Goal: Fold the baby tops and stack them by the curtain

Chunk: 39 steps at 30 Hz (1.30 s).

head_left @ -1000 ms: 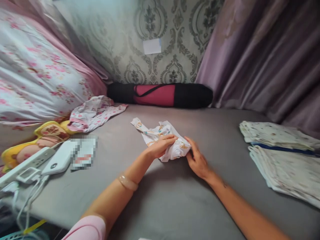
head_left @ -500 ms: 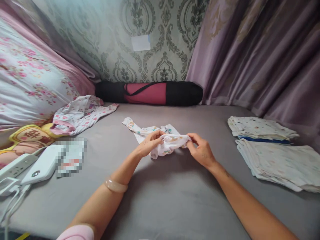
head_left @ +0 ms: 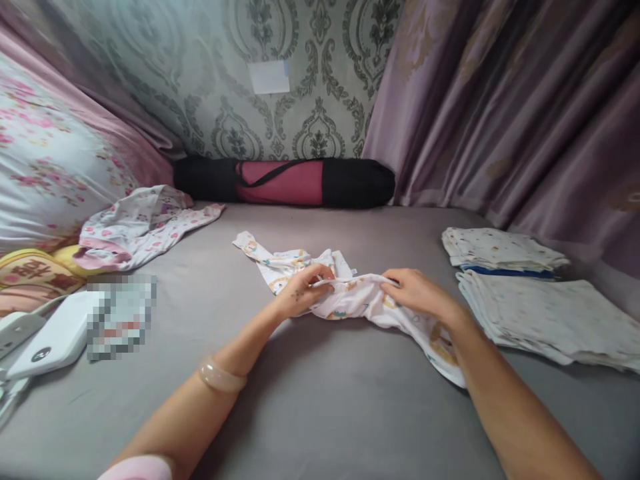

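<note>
A small white garment with an orange and green print lies crumpled on the grey sheet. One sleeve stretches out toward the far left, and another part runs to the right beneath my right forearm. My left hand pinches the cloth near its middle. Farther right, my right hand grips the same edge between thumb and fingers. Between the two hands the edge is drawn out, with loose folds hanging below it.
Folded clothes are stacked at the right. A patterned garment, a white power bank and a power strip lie at the left. A black and red long bag rests along the wall, beside purple curtains.
My right hand has moved right, and a length of the garment now extends under my right forearm. The cloth between my hands is more spread out. The view has shifted slightly.
</note>
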{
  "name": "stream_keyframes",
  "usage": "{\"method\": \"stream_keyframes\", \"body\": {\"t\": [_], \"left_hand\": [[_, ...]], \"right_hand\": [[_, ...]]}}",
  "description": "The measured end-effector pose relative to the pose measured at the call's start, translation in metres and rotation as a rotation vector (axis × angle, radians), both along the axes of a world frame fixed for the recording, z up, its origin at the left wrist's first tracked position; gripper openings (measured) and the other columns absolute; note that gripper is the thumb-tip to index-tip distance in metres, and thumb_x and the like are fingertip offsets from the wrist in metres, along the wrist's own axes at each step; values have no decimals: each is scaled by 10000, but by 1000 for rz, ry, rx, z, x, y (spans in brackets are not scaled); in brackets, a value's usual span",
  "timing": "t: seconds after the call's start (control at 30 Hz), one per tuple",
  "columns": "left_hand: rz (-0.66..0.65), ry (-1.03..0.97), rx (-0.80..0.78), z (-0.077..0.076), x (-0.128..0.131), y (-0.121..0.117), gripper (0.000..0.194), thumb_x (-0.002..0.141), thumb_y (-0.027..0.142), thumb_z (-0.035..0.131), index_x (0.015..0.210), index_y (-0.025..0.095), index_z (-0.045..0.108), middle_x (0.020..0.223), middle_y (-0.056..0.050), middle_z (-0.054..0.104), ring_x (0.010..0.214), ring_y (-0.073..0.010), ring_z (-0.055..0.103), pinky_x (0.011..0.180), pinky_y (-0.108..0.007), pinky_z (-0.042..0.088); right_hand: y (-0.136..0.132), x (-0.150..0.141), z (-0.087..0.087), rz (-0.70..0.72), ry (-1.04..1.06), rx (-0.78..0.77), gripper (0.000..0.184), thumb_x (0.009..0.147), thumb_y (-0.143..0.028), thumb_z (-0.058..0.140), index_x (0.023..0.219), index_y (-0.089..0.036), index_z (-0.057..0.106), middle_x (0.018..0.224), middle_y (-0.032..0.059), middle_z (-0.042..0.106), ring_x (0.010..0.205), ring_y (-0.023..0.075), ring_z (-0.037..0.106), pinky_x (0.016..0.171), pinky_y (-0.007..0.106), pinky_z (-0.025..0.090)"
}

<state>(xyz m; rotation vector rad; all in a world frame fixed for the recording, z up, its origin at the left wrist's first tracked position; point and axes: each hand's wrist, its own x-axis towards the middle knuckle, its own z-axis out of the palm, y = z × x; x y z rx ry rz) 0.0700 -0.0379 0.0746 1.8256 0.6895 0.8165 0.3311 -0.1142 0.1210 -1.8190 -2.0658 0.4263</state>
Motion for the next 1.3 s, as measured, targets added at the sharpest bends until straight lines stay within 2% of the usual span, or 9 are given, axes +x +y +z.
{"method": "stream_keyframes", "body": {"t": [0.1, 0.27, 0.4, 0.5, 0.7, 0.87, 1.1, 1.2, 1.3], "left_hand": [[74, 81, 77, -9, 4, -1, 147, 842, 340, 591, 867, 208, 650, 853, -29, 645, 781, -163, 540, 710, -244, 405], [124, 63, 85, -9, 7, -5, 190, 865, 369, 573, 894, 207, 668, 801, -21, 638, 722, -151, 526, 663, -234, 381], [164, 14, 62, -9, 7, -6, 188, 855, 386, 589, 865, 208, 651, 691, 10, 568, 630, -129, 448, 602, -228, 335], [185, 33, 64, -11, 10, -5, 164, 869, 367, 567, 875, 213, 621, 616, 38, 494, 574, -121, 391, 577, -233, 307], [292, 83, 214, 5, 4, -6, 200, 908, 320, 498, 782, 212, 609, 706, -12, 539, 673, -156, 471, 710, -260, 384], [362, 265, 443, 20, -70, -18, 212, 931, 304, 458, 941, 218, 652, 1041, -113, 612, 998, -226, 547, 931, -327, 395], [1080, 677, 493, -8, -217, -56, 214, 880, 362, 537, 965, 214, 668, 1154, -119, 565, 1143, -289, 482, 1039, -448, 335], [1249, 824, 475, -16, -258, -64, 289, 852, 415, 564, 996, 188, 668, 1215, -141, 517, 1192, -324, 441, 1054, -482, 316], [1303, 943, 430, -18, -278, -66, 371, 818, 484, 594, 1031, 188, 666, 1281, -154, 464, 1239, -362, 388, 1052, -511, 310]], "right_hand": [[5, -1, -15, 15, -57, 2, 233, 868, -283, 533, 1025, -216, 692, 997, 56, 722, 910, 214, 653, 793, 287, 482], [6, -32, -24, 150, 60, 178, 371, 947, -279, 424, 1294, -231, 545, 1331, 72, 578, 1238, 229, 508, 1057, 416, 361], [9, -47, -32, 220, 192, 126, 378, 935, -294, 471, 1300, -225, 537, 1242, 79, 636, 1140, 222, 578, 1026, 422, 400], [10, -47, -35, 197, 275, 109, 320, 928, -309, 483, 1211, -211, 596, 1155, 78, 671, 1034, 205, 625, 919, 349, 470], [10, -42, -59, 150, 238, 187, 310, 962, -399, 404, 1100, -226, 621, 1098, 64, 677, 1007, 213, 632, 886, 321, 475], [22, -37, -91, 176, 129, 208, 358, 951, -450, 394, 1156, -242, 602, 1148, 69, 663, 1046, 238, 628, 904, 339, 473], [22, -39, -94, 114, 113, 212, 359, 936, -480, 399, 1137, -280, 619, 1152, 25, 667, 1040, 228, 636, 853, 320, 493], [24, -38, -98, 105, 111, 216, 366, 938, -478, 392, 1155, -280, 610, 1170, 29, 662, 1047, 234, 634, 865, 335, 489], [26, -36, -103, 106, 93, 217, 359, 935, -474, 401, 1157, -285, 609, 1187, 30, 659, 1052, 241, 633, 862, 343, 490]]}}
